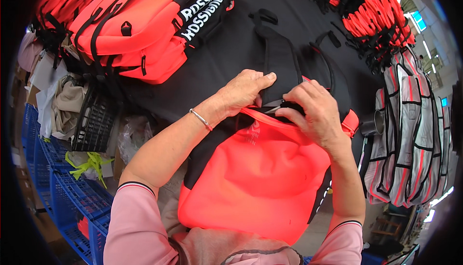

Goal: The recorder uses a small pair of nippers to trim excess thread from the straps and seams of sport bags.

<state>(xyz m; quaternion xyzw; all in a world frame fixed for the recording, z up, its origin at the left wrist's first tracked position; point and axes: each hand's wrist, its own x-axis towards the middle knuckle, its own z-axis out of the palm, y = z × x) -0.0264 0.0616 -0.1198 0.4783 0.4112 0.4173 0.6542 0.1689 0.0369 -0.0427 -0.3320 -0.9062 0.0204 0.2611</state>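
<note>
A bright red-orange backpack (255,178) with black sides lies in front of me, its lower end against my body. My left hand (243,91) is closed on the backpack's upper edge, the thumb resting on a black padded shoulder strap (281,55). Close beside it, my right hand (313,111) is closed around small thread snips (273,110). Their pale metal tips point left, at the black opening along the upper edge. The snips' handles are mostly hidden by my fingers.
Stacked red-orange backpacks (140,38) stand at the far left of the black table (226,65). More red-orange bags (378,21) pile up at the far right, above grey bags (405,135) with black trim. Left below are a black basket (94,123) and blue crates (72,192).
</note>
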